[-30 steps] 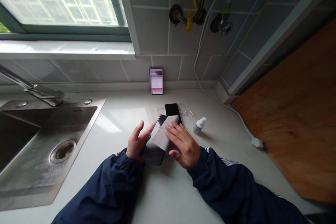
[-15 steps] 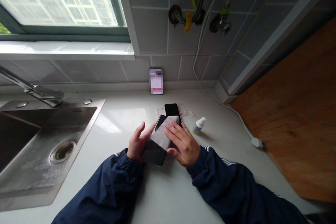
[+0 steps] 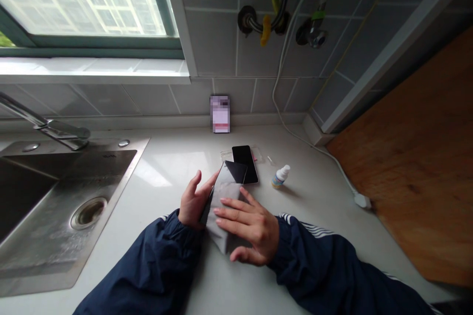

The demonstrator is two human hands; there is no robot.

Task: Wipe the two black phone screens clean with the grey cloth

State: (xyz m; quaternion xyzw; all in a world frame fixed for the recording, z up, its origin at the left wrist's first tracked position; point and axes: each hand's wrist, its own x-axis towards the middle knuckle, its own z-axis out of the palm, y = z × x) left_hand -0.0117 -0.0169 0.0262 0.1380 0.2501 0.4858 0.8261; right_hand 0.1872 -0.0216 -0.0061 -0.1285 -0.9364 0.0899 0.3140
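Glossy black phone (image 3: 232, 172) under a grey cloth (image 3: 223, 216), held just above the desk (image 3: 236, 280).
Its long axis runs away from the person, top end leaning right, beside a second phone (image 3: 244, 161). The left hand's (image 3: 191, 203) fingers grip its left edge; the right hand's (image 3: 251, 226) fingers lie spread open on the cloth.

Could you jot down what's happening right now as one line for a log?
left hand: holds phone | right hand: presses grey cloth on phone | nearby: second phone, small bottle

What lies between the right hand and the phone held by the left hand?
A grey cloth lies there, under the right hand and over the phone, in the head view.
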